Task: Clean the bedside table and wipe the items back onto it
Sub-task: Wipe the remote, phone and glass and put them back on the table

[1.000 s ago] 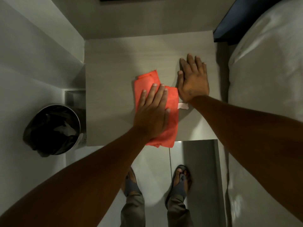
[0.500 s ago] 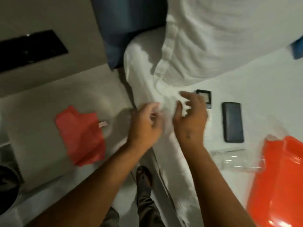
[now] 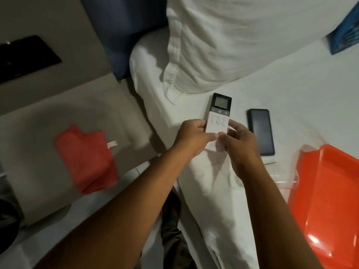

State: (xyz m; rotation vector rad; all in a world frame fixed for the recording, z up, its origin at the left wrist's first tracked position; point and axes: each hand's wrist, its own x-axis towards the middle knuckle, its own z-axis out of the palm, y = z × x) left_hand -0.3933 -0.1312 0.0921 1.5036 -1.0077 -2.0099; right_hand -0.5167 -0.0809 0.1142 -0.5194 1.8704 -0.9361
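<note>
Centre of frame: remote control (image 3: 218, 121) held just above the white bed (image 3: 291, 90), screen end pointing to the upper frame, button face up. Left hand (image 3: 191, 137) closed on its lower left edge, thumb laid across the lower face; right hand (image 3: 240, 141) closed on the lower right edge, fingers (image 3: 233, 126) curled along the side. Both grips at the bottom half, screen and upper buttons left uncovered. Judged light, rigid, smooth plastic shell, somewhat slippery; screen window likely the part most easily scratched or smeared. Best hold judged along the long side edges, as now, one hand enough to carry it, the other free for the cloth. Red cloth (image 3: 87, 159) lying crumpled at left of frame on the grey counter (image 3: 35, 121), well apart from both hands; soft, limp, best pinched in a bunch. Dark phone (image 3: 261, 131) flat on the bed just right of the right hand, not touched. Orange tray (image 3: 330, 200) at lower right, clear plastic item beside it, too blurred to identify. White pillow (image 3: 233, 35) in upper frame. Remote not yet wiped, by appearance; counter bare except for cloth.
</note>
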